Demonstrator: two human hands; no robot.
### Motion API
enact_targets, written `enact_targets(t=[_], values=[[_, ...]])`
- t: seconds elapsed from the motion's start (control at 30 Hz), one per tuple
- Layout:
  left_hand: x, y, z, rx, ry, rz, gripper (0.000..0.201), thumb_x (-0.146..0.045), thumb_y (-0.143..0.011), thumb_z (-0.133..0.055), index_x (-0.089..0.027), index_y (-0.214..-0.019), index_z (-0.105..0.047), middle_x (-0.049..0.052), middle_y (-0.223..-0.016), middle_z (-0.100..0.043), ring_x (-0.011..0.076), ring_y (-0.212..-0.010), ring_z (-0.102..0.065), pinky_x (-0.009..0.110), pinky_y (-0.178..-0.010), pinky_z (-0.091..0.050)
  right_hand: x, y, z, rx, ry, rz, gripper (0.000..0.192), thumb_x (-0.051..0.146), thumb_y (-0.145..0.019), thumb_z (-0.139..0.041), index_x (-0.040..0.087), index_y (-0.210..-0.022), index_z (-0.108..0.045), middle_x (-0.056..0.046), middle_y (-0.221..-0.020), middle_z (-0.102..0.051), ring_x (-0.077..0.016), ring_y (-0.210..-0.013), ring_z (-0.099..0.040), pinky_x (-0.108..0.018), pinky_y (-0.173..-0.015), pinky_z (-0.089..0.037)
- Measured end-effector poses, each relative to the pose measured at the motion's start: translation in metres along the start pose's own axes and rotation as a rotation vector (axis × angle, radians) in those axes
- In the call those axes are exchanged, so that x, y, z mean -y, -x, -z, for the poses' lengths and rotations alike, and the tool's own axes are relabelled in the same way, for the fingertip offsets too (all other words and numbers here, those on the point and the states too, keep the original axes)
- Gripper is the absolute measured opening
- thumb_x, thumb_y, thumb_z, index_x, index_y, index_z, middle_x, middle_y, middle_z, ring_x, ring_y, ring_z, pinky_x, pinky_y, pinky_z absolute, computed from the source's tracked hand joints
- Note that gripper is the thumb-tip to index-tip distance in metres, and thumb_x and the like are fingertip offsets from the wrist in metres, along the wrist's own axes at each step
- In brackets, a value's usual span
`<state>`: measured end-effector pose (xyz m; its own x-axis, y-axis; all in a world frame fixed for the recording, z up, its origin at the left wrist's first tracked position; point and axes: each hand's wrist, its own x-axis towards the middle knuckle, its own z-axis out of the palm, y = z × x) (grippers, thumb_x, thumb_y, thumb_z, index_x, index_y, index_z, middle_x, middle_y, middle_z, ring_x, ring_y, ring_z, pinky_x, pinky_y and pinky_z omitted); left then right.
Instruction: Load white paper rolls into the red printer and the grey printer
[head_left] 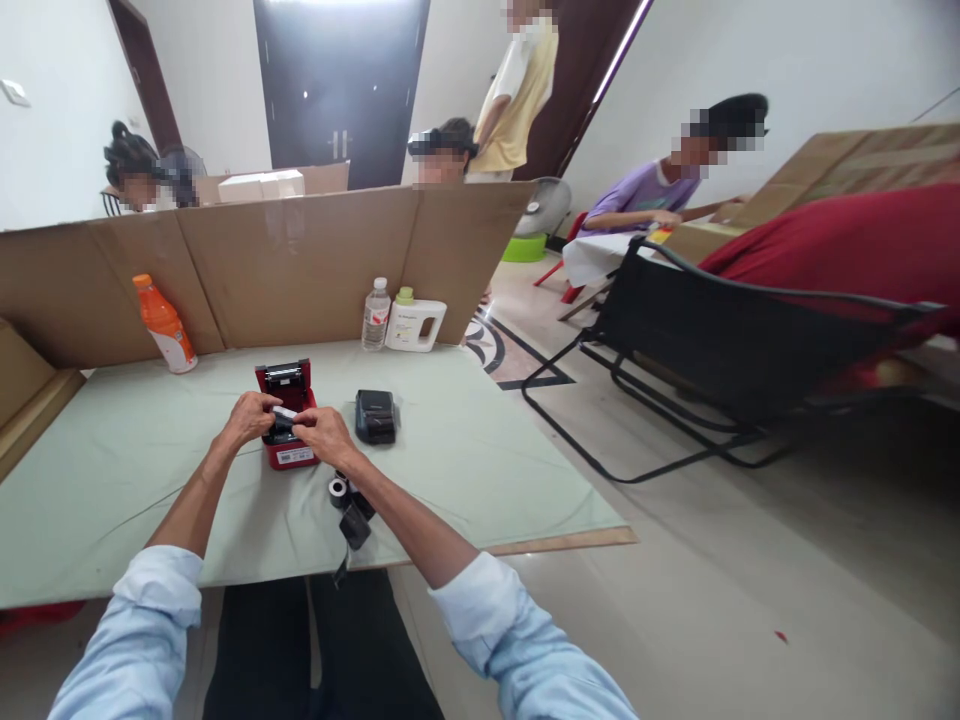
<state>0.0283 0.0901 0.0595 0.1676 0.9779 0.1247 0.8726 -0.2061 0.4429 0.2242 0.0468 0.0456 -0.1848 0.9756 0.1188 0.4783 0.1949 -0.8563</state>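
Note:
A small red and black label printer (294,458) stands on the table with its lid (284,374) raised. Over its opening, both hands pinch a small black-and-white piece (283,416) whose exact kind is too small to tell. My left hand (251,416) grips its left end, and my right hand (326,434) has the right end, both with fingers closed. To the right lies a black portable device (375,416) on clear plastic. Below my right hand are a white paper roll (338,490) and a black pouch-like item (355,526).
Cardboard panels (300,265) wall the table's far side. Before them stand an orange bottle (166,325), a clear water bottle (376,315) and a white jug (416,326). A black folding chair (675,340) is on the right. Several people are beyond the panels and chair.

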Motion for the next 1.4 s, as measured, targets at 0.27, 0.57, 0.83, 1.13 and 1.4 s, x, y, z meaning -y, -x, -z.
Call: enact_targets(t=[0.27,0.57,0.83,1.13,1.4], values=[[-0.004,-0.005,-0.003,0.026,-0.048,-0.027,0.044,-0.011,-0.071,-0.062,-0.016,-0.108,-0.084,0.005,-0.091,-0.082,0.0185,-0.079,-0.070,0.025,-0.076,-0.052,0.014,0.008,0.006,0.032,0.512,0.091,0.024,0.024,-0.098,-0.057,0.023,-0.114,-0.074,-0.009,-0.117,-0.076,-0.0231,-0.107,-0.069,-0.031,-0.085,-0.049],[-0.004,-0.012,-0.006,0.006,-0.103,-0.083,0.034,-0.018,-0.076,-0.065,-0.023,-0.102,-0.085,0.004,-0.096,-0.083,0.0203,-0.086,-0.071,0.027,-0.079,-0.052,0.007,-0.001,0.012,0.085,0.668,0.207,0.021,0.035,-0.106,-0.054,0.022,-0.115,-0.068,-0.008,-0.123,-0.068,-0.0216,-0.106,-0.067,-0.030,-0.081,-0.047],[-0.004,-0.014,-0.004,0.061,-0.082,-0.152,0.030,-0.022,-0.076,-0.063,-0.021,-0.095,-0.086,0.003,-0.078,-0.080,0.0172,-0.072,-0.065,0.025,-0.069,-0.048,0.006,-0.009,0.011,0.057,0.737,0.291,0.026,0.030,-0.109,-0.043,0.021,-0.116,-0.066,-0.010,-0.124,-0.065,-0.0223,-0.109,-0.064,-0.030,-0.081,-0.047],[0.001,-0.016,-0.014,-0.048,-0.030,-0.030,0.035,-0.019,-0.074,-0.063,-0.019,-0.101,-0.085,0.006,-0.089,-0.082,0.0197,-0.081,-0.069,0.027,-0.077,-0.051,0.011,-0.012,0.011,0.096,0.762,0.315,0.032,0.022,-0.110,-0.036,0.018,-0.116,-0.068,-0.011,-0.119,-0.069,-0.0222,-0.108,-0.063,-0.029,-0.082,-0.044],[0.005,-0.018,-0.006,0.170,0.075,-0.148,0.034,-0.018,-0.067,-0.059,-0.019,-0.088,-0.085,0.003,-0.081,-0.080,0.0209,-0.082,-0.068,0.027,-0.081,-0.055,0.007,-0.008,0.010,0.178,0.816,0.410,0.035,0.021,-0.108,-0.039,0.016,-0.111,-0.074,-0.013,-0.113,-0.070,-0.0248,-0.108,-0.057,-0.032,-0.087,-0.044]])
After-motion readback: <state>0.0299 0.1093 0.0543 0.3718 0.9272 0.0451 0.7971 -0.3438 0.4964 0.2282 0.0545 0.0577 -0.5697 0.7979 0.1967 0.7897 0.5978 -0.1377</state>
